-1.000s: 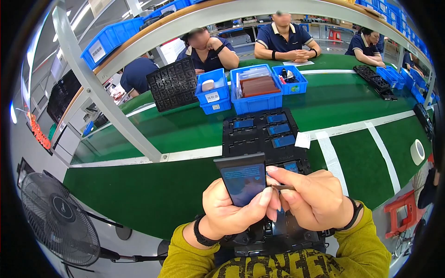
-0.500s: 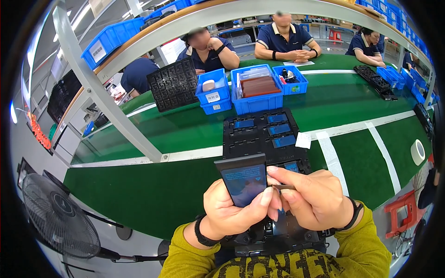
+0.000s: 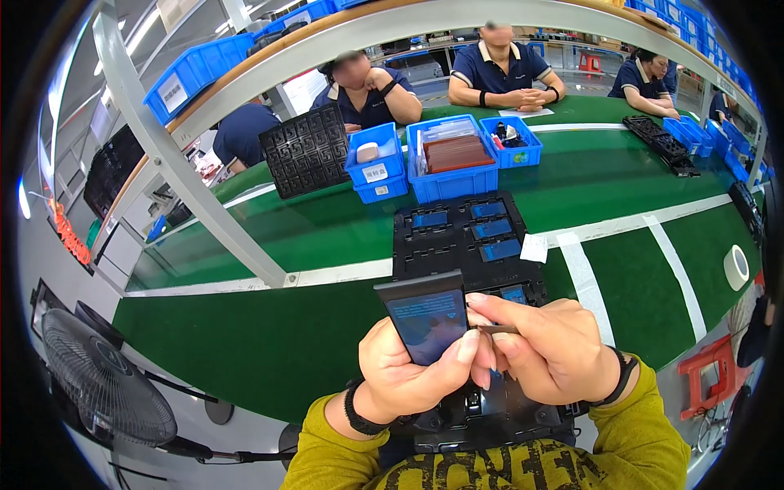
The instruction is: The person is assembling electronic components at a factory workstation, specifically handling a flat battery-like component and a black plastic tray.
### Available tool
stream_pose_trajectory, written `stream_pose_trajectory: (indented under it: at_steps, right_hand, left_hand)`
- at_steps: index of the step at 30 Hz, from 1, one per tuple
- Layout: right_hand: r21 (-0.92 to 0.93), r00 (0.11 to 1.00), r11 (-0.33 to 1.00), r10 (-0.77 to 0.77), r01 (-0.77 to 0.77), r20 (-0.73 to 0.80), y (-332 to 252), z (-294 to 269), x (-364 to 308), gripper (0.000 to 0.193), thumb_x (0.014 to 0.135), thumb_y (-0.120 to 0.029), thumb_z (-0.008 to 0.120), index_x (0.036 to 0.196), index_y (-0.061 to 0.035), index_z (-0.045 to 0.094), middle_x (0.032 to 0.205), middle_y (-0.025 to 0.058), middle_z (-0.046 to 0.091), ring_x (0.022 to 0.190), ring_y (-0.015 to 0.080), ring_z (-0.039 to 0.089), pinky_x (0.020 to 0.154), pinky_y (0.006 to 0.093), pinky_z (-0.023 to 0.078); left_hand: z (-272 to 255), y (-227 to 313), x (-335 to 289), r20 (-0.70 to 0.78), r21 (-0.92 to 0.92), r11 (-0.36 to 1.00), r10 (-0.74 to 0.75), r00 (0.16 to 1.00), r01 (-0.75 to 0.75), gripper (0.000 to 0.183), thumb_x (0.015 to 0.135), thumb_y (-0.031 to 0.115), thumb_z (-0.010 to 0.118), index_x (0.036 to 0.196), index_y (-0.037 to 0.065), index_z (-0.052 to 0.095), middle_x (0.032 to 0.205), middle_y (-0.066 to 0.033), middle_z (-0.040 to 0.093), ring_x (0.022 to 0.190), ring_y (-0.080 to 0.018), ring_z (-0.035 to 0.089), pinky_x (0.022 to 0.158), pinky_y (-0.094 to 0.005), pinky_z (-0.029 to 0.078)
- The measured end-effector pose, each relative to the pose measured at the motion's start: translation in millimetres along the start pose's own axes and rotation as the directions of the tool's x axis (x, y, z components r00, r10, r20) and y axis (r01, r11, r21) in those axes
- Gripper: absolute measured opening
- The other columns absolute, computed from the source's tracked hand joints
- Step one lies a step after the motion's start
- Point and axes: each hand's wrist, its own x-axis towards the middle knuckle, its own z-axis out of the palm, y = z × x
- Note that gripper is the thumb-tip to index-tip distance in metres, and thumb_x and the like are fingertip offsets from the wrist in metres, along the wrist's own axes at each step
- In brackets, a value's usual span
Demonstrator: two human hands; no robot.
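My left hand [image 3: 412,371] is closed around a flat dark battery [image 3: 428,322] with a bluish printed face, held tilted up in front of me. Between the thumb and fingers of my right hand [image 3: 559,351] is a thin dark pointed tool, seemingly tweezers [image 3: 500,329]. Its tip meets the battery's right edge, close to my left thumb; the exact contact is hidden by fingers. Beneath both hands lies a black moulded tray [image 3: 420,260], with several similar blue-faced pieces [image 3: 501,249] in its pockets.
Blue bins [image 3: 454,181] stand beyond the tray, one holding brown sheets. A black tray [image 3: 304,151] leans beside them. White tape strips [image 3: 586,278] cross the green table [image 3: 245,327], and a tape roll [image 3: 736,268] sits at right. Co-workers sit opposite; a fan [image 3: 106,376] stands left.
The battery and my left hand have shifted very slightly to the left. My right hand keeps the tool at the battery's edge, almost unmoved.
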Motion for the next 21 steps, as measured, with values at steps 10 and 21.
stream_pose_trajectory:
  at_steps: [10,21]
  right_hand:
    - [-0.010,1.000,1.000,-0.014,0.014,-0.013,1.4,0.0,0.9,0.039,0.073,0.007,0.056,0.111,0.0128,0.049,0.093,0.0205,0.062,0.063,0.0225,0.065,0.051,0.0284,0.051]
    - [0.066,0.999,0.997,0.044,-0.044,-0.002,0.2,0.7,0.2,0.035,0.078,0.004,0.054,0.112,0.0107,0.049,0.088,0.0171,0.064,0.057,0.0208,0.063,0.049,0.0282,0.050]
  left_hand:
    - [-1.8,1.2,1.1,0.017,0.031,0.999,-0.022,1.000,0.021,0.015,0.082,0.001,0.049,0.092,-0.009,0.051,0.075,-0.0207,0.061,0.050,-0.0192,0.057,0.043,-0.0278,0.048]
    - [0.3,0.4,0.9,0.005,0.019,1.000,-0.005,1.000,0.005,0.013,0.082,0.001,0.049,0.092,-0.008,0.051,0.074,-0.0191,0.060,0.050,-0.0191,0.057,0.044,-0.0278,0.049]
